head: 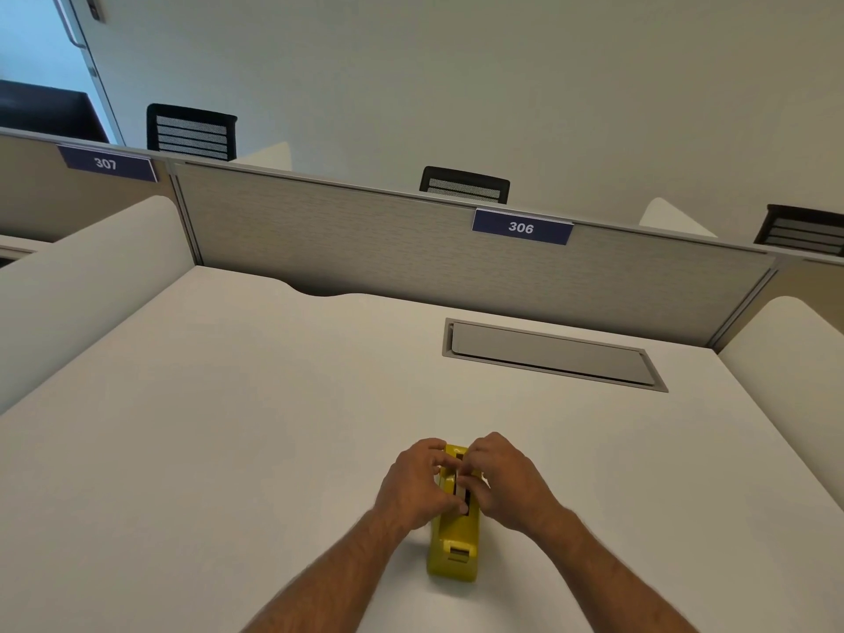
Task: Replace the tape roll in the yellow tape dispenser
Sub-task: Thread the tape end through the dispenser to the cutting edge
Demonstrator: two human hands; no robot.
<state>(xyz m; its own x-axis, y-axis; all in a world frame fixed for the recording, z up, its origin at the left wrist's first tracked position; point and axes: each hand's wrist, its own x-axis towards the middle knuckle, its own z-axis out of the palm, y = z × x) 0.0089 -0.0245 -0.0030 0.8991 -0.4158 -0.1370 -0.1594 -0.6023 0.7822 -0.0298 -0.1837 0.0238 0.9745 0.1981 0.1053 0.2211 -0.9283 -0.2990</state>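
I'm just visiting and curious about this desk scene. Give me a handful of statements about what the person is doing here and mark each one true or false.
1. Both hands, the left hand and the right hand, are on the yellow tape dispenser. True.
2. The dispenser is lifted high off the desk. False: it sits on the desk.
3. The partition sign behind this desk reads 306. True.
4. A spare tape roll lies on the desk beside the dispenser. False: none is visible there.
5. The grey hatch set in the desk is propped wide open. False: its lid lies flat.
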